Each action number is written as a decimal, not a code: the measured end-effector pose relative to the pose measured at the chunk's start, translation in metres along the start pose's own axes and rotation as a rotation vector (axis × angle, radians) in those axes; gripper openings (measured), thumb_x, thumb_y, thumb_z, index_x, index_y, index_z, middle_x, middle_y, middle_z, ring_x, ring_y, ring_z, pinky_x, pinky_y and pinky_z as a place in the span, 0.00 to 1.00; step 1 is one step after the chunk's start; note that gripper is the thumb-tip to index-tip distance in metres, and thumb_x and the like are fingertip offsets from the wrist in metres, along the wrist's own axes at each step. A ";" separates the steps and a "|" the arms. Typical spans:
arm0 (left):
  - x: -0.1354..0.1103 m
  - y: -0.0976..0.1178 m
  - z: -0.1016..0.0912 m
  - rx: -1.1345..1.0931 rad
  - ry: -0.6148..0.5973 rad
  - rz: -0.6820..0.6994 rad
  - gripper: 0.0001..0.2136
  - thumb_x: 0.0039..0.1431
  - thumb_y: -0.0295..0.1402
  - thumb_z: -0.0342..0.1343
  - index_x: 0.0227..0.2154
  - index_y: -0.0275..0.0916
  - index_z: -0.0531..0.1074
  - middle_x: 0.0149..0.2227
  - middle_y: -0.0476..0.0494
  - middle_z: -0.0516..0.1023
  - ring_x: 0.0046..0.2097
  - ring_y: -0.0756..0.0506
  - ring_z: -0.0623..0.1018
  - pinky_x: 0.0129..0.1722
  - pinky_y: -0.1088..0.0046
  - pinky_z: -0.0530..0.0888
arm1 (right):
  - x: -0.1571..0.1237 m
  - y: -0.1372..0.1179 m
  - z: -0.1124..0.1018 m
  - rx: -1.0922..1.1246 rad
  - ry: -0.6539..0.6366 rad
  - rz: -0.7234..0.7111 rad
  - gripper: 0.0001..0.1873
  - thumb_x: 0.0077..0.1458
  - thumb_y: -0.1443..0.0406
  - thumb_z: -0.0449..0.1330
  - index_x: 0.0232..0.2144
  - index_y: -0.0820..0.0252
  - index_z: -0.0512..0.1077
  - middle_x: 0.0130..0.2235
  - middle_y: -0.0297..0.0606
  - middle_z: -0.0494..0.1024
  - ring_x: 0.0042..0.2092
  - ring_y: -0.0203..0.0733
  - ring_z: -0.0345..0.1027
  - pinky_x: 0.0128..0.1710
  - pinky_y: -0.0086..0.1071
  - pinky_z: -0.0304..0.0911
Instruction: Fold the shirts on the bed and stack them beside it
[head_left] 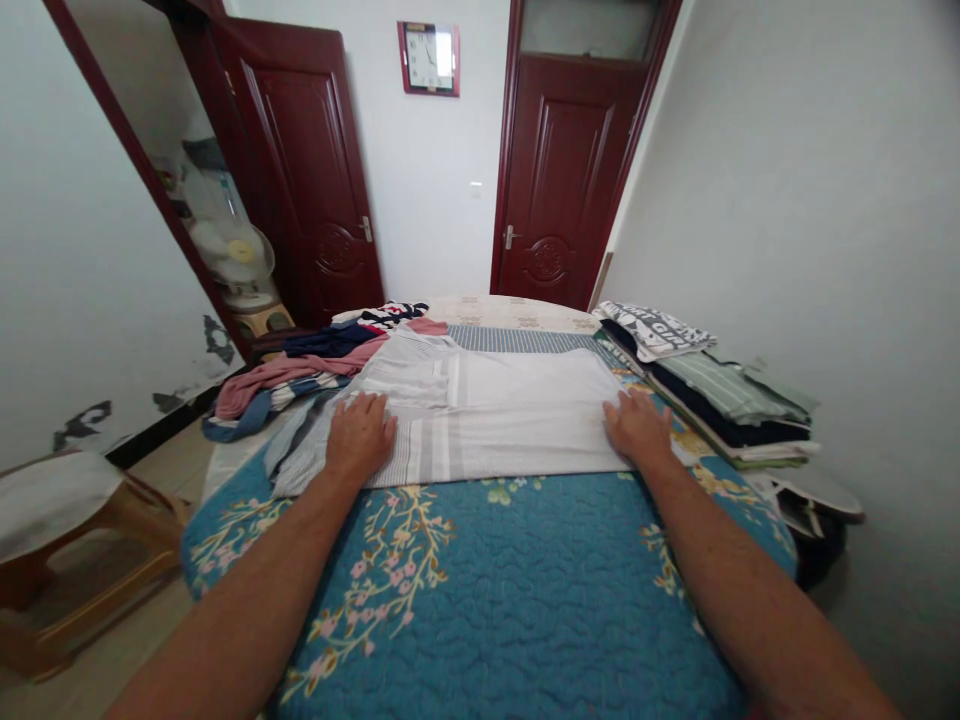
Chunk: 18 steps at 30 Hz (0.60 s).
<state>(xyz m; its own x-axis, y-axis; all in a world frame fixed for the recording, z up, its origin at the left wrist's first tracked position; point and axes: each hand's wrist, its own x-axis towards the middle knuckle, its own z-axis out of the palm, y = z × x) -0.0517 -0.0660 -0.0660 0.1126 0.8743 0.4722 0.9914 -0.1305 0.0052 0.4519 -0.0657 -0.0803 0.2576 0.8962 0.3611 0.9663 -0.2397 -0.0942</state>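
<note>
A white and grey striped garment (487,410) lies spread flat across a bed with a blue floral quilt (495,590). My left hand (360,432) rests flat on the garment's left end, fingers stretched out. My right hand (637,425) presses flat on its right end, fingers also extended. Neither hand holds anything.
A stack of folded clothes (712,395) sits at the bed's right side by the wall. A loose heap of unfolded clothes (315,370) lies at the left. A wooden stool (67,540) stands on the floor left of the bed. Two dark red doors (562,170) and a fan (236,250) stand beyond.
</note>
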 end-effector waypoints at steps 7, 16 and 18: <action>-0.012 0.079 0.006 -0.240 -0.193 0.396 0.25 0.76 0.42 0.45 0.70 0.43 0.67 0.72 0.37 0.69 0.73 0.34 0.66 0.71 0.46 0.63 | -0.058 -0.150 -0.011 0.258 -0.193 -0.695 0.31 0.75 0.52 0.46 0.74 0.54 0.60 0.77 0.46 0.56 0.77 0.53 0.46 0.75 0.60 0.42; -0.004 0.079 0.015 -0.162 -0.343 0.320 0.29 0.75 0.51 0.42 0.73 0.49 0.64 0.77 0.41 0.60 0.77 0.30 0.56 0.72 0.36 0.54 | -0.055 -0.190 -0.017 0.282 -0.349 -0.655 0.33 0.75 0.47 0.44 0.75 0.50 0.59 0.78 0.40 0.54 0.78 0.54 0.44 0.75 0.62 0.40; 0.001 0.080 0.017 -0.153 -0.368 0.278 0.29 0.76 0.52 0.40 0.73 0.51 0.63 0.77 0.42 0.59 0.78 0.31 0.55 0.72 0.37 0.53 | -0.050 -0.191 -0.015 0.283 -0.353 -0.615 0.34 0.75 0.46 0.44 0.75 0.51 0.59 0.78 0.41 0.53 0.78 0.54 0.43 0.75 0.62 0.40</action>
<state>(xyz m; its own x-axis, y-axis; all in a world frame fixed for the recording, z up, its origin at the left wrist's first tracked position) 0.0289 -0.0678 -0.0800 0.4152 0.9002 0.1313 0.9025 -0.4258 0.0652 0.2549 -0.0703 -0.0668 -0.3872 0.9152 0.1121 0.8877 0.4029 -0.2230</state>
